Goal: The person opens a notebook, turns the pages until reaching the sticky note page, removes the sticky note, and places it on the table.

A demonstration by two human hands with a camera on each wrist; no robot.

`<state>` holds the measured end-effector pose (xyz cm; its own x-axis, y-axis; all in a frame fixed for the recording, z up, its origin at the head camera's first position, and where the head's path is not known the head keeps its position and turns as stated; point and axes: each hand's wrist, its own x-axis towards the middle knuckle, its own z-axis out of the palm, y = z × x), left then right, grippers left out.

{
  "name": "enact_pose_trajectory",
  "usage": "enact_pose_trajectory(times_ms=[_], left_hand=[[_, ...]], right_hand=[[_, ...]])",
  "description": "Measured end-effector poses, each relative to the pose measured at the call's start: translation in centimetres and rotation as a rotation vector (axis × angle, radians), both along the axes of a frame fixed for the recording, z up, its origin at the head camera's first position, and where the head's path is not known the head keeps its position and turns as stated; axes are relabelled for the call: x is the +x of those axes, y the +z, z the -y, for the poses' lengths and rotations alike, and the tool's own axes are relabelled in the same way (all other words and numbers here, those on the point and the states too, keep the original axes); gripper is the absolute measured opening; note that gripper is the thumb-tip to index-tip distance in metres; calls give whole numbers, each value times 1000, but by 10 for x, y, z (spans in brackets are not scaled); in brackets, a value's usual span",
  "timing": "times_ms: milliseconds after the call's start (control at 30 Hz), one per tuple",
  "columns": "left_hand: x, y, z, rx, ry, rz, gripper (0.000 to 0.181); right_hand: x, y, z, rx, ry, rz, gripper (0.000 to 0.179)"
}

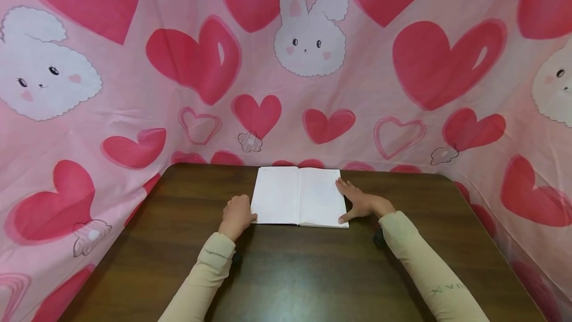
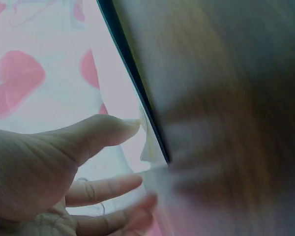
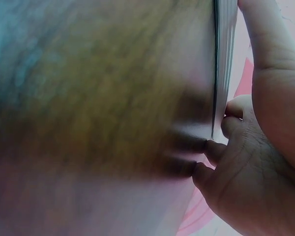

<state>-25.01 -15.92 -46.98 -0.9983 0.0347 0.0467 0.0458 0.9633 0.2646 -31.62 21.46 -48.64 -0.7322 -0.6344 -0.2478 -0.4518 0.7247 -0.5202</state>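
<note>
Pages point(image 1: 321, 195) seem the weak point: a thumb dragged sideways could crease or tear a sheet near a corner, and uneven pressure could swing the whole book point(image 1: 274, 195) round on the glossy table point(image 1: 286, 272). A pull on paper alone—the dark cover point(image 2: 134, 77) left behind—could also make it flop crooked.

The book lies spread flat between the two sets of fingers, inward of both thumbs. The left hand point(image 1: 237, 215) is loosely bent, not clenched; its thumb point(image 2: 113, 130) reaches over the near corner, well apart from the forefinger just outside that corner. Whether any left finger goes under the cover cannot be told.

The right hand point(image 1: 361, 201) is spread wide—fingertips at the outer page edge, thumb point(image 1: 343, 219) at the near corner. In its wrist view the smaller fingers bend down beside the cover edge; no firm grip shows on either side.
</note>
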Motion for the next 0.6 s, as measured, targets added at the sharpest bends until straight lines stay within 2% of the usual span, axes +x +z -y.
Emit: enact_pose_trajectory(times_ms=[67, 167, 267, 400, 500, 600], left_hand=[[0, 1, -7, -83, -23, -67, 40], [-4, 0, -19, -173, -112, -103, 52], [-13, -1, -33, -184, -221, -87, 56], [-29, -2, -49, -156, -345, -53, 58], [-40, -4, -59, -153, -412, -8, 59], [-48, -8, -66, -160, -448, 43, 61]], right_hand=[[0, 0, -1, 0, 3, -5, 121], [0, 1, -2, 3, -2, -7, 121], [0, 2, -2, 10, -10, -6, 121], [0, 2, -1, 10, -7, -10, 120], [-1, 2, 0, 5, -1, -8, 120], [-1, 2, 1, 4, 4, -4, 120]])
